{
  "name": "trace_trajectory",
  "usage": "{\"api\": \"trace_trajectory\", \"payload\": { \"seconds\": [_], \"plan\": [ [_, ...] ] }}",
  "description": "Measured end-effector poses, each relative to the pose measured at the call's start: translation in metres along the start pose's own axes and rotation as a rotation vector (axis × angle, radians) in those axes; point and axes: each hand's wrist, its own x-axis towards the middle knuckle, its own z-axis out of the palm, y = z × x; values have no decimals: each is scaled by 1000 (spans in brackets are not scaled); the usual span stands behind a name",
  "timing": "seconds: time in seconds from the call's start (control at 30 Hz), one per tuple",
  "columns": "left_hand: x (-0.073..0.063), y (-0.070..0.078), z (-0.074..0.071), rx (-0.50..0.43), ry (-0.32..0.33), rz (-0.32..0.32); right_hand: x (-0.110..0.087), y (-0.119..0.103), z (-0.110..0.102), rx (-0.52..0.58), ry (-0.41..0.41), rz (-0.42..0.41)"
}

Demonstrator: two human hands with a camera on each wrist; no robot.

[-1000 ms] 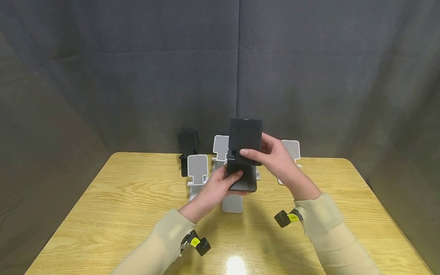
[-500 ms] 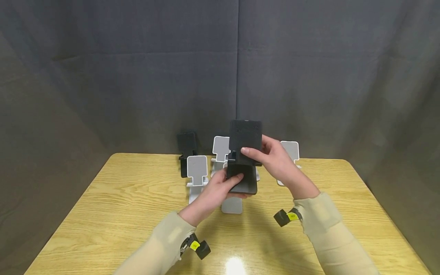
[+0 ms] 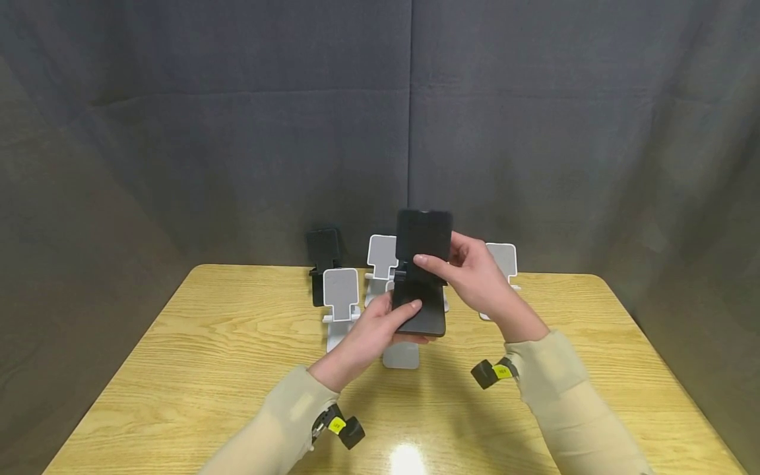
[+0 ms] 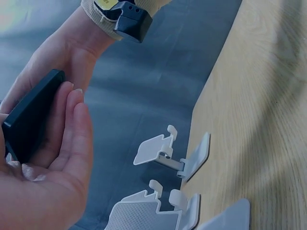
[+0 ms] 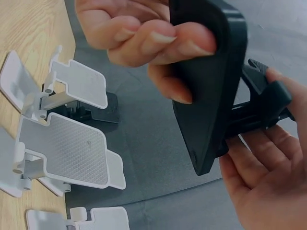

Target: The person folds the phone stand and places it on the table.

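Both hands hold a black folding phone stand (image 3: 429, 311) above the table. My left hand (image 3: 375, 330) grips its lower plate, thumb on top and fingers beneath. My right hand (image 3: 473, 267) pinches the upper plate (image 3: 423, 231) from the right side, thumb across its front. A hinged arm (image 5: 247, 112) joins the two plates in the right wrist view. In the left wrist view a dark plate edge (image 4: 31, 112) lies within the curled fingers.
Several white-and-grey phone stands, such as the left one (image 3: 341, 293) and the right one (image 3: 502, 258), stand behind and around the hands. A black stand (image 3: 324, 249) stands at the back left. The wooden table (image 3: 237, 369) meets a dark curtain (image 3: 267, 152).
The held stand's upper plate has tilted a little, its top edge sitting slightly lower. Both hands keep their grips and have barely moved.
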Motion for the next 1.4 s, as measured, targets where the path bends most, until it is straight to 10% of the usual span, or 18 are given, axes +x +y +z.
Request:
{"api": "trace_trajectory", "payload": {
  "seconds": [0.4, 1.4],
  "plan": [
    [0, 0, 4, -12, -14, 5, 4, 5, 0, -28, 81, -24],
    [5, -4, 0, 20, 57, 12, 13, -17, -10, 34, 78, 260]
  ]
}}
